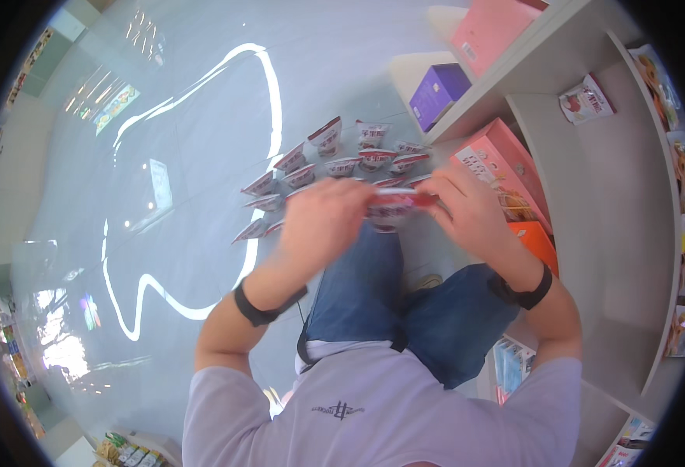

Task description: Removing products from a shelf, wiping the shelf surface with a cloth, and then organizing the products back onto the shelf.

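Note:
Between my two hands is a red and white snack bag (390,210), somewhat blurred. My left hand (328,213) pinches one top corner of it, and my right hand (465,207) grips the other. Just beyond, several similar snack bags (325,137) stand upright in rows on the grey floor (202,134); my hands and the held bag hide some of them. One more bag of this kind (586,100) lies alone on a shelf at the upper right.
White shelving (599,233) runs along my right side. A pink carton (508,169), an orange box (535,244) and a purple box (438,96) stand near it. Other packets (682,333) line its far right edge. My bent knees are below my hands.

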Tool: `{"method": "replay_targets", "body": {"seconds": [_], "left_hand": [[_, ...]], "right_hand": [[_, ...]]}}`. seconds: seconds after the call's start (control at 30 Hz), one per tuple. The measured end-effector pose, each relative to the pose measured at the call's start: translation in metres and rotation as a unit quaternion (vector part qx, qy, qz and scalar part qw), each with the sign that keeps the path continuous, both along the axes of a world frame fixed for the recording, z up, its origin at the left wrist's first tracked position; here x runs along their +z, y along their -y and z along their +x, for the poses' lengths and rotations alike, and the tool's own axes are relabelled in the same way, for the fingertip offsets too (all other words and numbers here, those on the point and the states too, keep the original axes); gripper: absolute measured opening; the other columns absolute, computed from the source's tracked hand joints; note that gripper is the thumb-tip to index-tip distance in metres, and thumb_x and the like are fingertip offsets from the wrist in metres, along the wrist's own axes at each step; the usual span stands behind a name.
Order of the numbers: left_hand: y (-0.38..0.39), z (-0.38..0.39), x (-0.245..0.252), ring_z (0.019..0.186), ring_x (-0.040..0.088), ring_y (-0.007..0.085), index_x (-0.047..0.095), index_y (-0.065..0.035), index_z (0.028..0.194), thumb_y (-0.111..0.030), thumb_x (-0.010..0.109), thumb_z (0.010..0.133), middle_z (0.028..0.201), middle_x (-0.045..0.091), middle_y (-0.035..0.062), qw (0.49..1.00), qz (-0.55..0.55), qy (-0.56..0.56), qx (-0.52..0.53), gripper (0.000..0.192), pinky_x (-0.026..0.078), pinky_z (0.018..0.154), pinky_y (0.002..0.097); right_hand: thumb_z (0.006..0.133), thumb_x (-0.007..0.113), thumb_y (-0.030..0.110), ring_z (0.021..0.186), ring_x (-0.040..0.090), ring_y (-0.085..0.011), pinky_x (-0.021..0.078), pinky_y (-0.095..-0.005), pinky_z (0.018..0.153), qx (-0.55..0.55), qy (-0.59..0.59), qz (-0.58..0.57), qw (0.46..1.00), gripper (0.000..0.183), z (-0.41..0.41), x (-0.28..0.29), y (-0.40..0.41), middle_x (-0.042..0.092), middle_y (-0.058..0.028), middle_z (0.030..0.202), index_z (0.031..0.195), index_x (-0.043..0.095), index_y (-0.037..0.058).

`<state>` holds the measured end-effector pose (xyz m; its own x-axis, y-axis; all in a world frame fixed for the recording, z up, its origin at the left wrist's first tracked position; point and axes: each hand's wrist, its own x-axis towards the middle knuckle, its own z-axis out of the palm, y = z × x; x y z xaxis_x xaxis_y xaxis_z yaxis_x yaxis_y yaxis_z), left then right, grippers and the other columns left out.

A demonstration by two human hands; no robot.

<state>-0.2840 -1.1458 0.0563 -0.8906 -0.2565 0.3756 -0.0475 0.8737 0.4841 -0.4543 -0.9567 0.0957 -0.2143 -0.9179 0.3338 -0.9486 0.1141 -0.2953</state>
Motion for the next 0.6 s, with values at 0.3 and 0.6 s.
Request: {"method": "replay_targets", "body": {"seconds": [0.3,0.6], "left_hand": [[0.185,0.172,-0.086,0.087,0.071,0.0341,0.077,-0.0140,0.107,-0.021,0.063,0.089,0.096,0.074,0.0147,0.915,0.064,0.185,0.352,0.024,0.056,0.076,0.0412],[0.245,0.226,-0.255,0.095,0.071,0.0342,0.076,-0.0148,0.111,-0.024,0.061,0.089,0.103,0.073,0.0155,0.862,0.071,0.278,0.417,0.028,0.055,0.084,0.0425]], "right_hand": [[0.088,0.068,0.012,0.102,0.063,-0.0298,0.0503,-0.0407,0.090,-0.062,-0.001,0.053,0.997,0.027,-0.053,-0.016,-0.031,0.064,-0.0098,0.112,0.115,0.065,0.0081],[0.092,0.061,0.003,0.083,0.060,-0.0201,0.0490,-0.0279,0.073,-0.244,0.049,0.058,0.967,0.016,-0.100,-0.028,-0.130,0.061,-0.0089,0.102,0.107,0.064,0.0018]]}}
